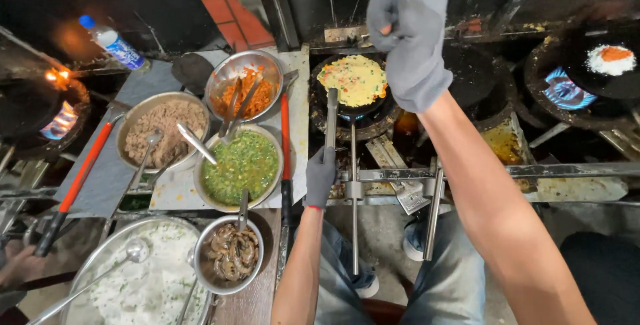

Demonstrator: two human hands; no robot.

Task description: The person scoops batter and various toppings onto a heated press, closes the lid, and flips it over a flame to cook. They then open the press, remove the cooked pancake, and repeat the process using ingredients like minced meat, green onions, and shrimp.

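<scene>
Over the burner | left grey-gloved hand (pixel 321 177) clamped on long steel pan handle (pixel 331 120) | right grey-gloved hand (pixel 408 38) fisted, contents unclear, above yellow omelette (pixel 353 80) in small black pan (pixel 348 106) | advise: hold pan level, sprinkle evenly.

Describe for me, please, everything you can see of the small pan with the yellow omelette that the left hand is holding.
The small pan is round, dark and shallow, filled nearly to its rim by a yellow omelette flecked with green and red. It sits level over a sooty burner. Its long flat grey metal handle runs straight toward the person, gripped at the near end by the grey-gloved left hand.
</scene>
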